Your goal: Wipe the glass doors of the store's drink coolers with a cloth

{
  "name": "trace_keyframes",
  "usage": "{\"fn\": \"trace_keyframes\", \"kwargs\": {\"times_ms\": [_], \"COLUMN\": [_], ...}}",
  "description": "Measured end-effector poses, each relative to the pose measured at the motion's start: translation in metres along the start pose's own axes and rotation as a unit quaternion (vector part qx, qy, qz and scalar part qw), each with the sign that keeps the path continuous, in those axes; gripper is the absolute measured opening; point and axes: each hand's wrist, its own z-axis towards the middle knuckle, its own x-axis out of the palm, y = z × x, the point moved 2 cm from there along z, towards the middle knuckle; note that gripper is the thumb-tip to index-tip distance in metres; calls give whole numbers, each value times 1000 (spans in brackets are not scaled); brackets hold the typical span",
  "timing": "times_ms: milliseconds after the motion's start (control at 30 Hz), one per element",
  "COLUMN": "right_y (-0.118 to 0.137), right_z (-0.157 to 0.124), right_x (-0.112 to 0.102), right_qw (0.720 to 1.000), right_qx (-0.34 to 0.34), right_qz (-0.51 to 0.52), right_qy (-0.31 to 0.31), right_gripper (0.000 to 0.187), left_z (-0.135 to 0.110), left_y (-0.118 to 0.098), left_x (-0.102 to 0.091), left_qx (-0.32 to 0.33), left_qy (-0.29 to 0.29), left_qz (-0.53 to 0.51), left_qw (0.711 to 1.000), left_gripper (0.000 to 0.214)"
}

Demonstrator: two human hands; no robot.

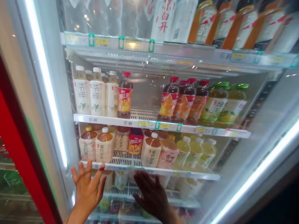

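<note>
My left hand [87, 188] is raised at the lower left with its fingers spread, holding nothing. It overlaps the lower shelf's front edge, below the bottles of jasmine tea [104, 147]; I cannot tell whether it touches anything. To its right, my right hand [151, 194] is darker in the shade, fingers stretched out and nothing in them. Behind and above the right hand stand a white-capped tea bottle [151, 152] and a pink-labelled bottle [168, 152]. Between them and the jasmine tea, a red-and-yellow iced tea bottle [135, 143] sits farther back.
An upright drinks cooler fills the view. Its middle shelf [168, 126] carries white tea bottles [80, 93], red-capped iced tea [170, 99] and green tea [216, 104]. Bright light strips [44, 77] run along both sides. A red frame [20, 149] stands at left.
</note>
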Motion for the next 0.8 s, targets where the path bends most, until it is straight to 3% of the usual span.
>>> {"fn": "trace_keyframes", "kwargs": {"times_ms": [133,200,233,300,333,367,433,500,533,600,700,767,800], "right_y": [-9,5,15,30,34,35,30,22,18,15,2,-23,-40], "right_z": [67,76,76,78,83,93,122,148,155,158,160,193,220], "right_x": [2,8,11,16,17,17,13,10,8,7,3,-9,-20], "right_qw": [999,989,972,910,881,871,912,961,971,961,900,889,899], "right_qx": [-20,-85,-115,-108,-90,-82,-112,-156,-174,-254,-428,-448,-427], "right_qz": [-5,88,170,361,426,451,370,191,121,51,24,-12,-32], "right_qy": [36,79,114,173,182,175,140,124,115,97,82,93,97], "right_gripper": [61,56,50,40,38,38,44,56,62,69,71,78,83], "left_z": [-1,-3,-5,-8,-8,-8,-4,5,11,25,54,76,88], "left_y": [37,47,50,55,57,59,63,67,70,76,85,90,92], "left_x": [-4,-6,-7,-9,-11,-12,-16,-22,-26,-35,-48,-55,-58], "left_qx": [22,39,47,58,65,72,85,99,106,123,162,183,194], "left_qy": [0,-3,-3,-3,-4,-5,-14,-38,-52,-77,-74,-72,-71], "left_qz": [27,13,2,-21,-29,-34,-36,-30,-23,-9,14,36,49], "left_qw": [999,999,999,998,997,997,996,994,993,989,984,980,977], "left_gripper": [106,105,104,102,100,99,96,92,90,85,78,76,75]}}
